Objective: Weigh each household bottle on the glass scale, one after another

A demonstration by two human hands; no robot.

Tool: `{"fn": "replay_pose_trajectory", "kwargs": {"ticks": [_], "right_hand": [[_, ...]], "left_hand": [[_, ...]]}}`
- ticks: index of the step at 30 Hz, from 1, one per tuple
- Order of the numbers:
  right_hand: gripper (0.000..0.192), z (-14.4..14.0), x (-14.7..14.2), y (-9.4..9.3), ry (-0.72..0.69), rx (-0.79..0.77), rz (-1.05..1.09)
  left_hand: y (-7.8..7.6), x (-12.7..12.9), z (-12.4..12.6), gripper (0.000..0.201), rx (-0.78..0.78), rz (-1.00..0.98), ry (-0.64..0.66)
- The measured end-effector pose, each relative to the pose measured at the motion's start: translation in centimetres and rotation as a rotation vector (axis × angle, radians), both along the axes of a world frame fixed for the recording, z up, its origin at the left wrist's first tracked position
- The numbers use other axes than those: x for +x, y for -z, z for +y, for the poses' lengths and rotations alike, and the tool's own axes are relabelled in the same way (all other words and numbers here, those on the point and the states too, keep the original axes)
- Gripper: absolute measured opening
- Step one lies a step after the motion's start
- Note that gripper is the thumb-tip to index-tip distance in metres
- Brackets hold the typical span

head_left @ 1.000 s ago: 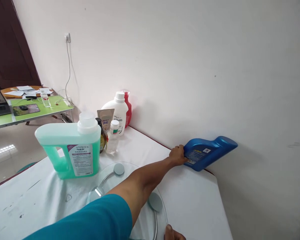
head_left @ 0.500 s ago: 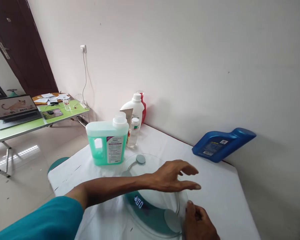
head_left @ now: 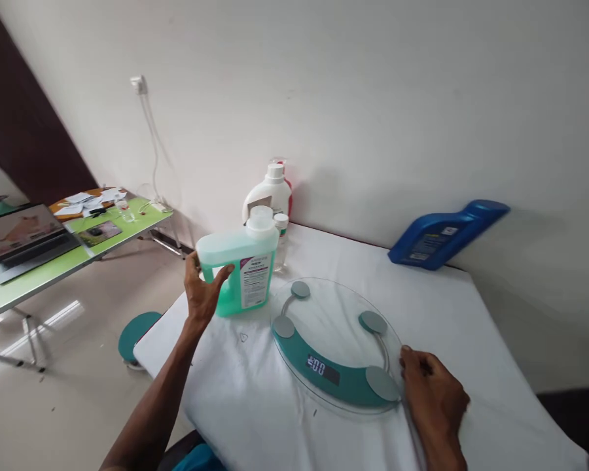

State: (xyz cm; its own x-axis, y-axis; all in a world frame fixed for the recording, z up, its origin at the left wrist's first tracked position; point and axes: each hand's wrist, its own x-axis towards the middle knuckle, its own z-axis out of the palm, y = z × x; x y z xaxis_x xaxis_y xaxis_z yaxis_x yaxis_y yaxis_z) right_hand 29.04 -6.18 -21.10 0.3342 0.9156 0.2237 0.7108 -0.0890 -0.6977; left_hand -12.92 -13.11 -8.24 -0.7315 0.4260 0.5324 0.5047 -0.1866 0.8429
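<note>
Left hand (head_left: 203, 291): fingers spread about green jug (head_left: 252, 288), near counter's (head_left: 495, 392) left edge | right hand (head_left: 436, 392): fingers curled at glass scale (head_left: 336, 340) rim, pinch unclear | blue bottle (head_left: 436, 235): counter's back edge.

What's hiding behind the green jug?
A white bottle, a clear bottle, part of a brownish tube and something red. The jug hides the white bottle's bottom and anything else low down there.
</note>
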Motion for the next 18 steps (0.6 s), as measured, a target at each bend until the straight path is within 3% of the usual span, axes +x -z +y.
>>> {"fn": "replay_pose_trajectory", "kwargs": {"ticks": [3, 7, 13, 18], "right_hand": [[0.043, -0.6, -1.1, -1.2, 0.007, -0.026, 0.128], [0.048, -0.6, -1.9, -2.2, 0.038, 0.022, 0.133], [0.047, -0.6, -2.0, -2.3, 0.026, 0.019, 0.164], [0.048, -0.1, -1.9, -1.9, 0.041, 0.021, 0.165]], "left_hand": [[0.4, -0.8, 1.4, 0.043, -0.093, -0.195, 0.193], [0.4, -1.4, 2.8, 0.047, -0.043, -0.319, 0.271], [-0.5, -1.9, 2.3, 0.042, -0.024, -0.300, 0.217], [-3.9, -1.8, -0.2, 0.029, 0.050, -0.212, 0.161]]}}
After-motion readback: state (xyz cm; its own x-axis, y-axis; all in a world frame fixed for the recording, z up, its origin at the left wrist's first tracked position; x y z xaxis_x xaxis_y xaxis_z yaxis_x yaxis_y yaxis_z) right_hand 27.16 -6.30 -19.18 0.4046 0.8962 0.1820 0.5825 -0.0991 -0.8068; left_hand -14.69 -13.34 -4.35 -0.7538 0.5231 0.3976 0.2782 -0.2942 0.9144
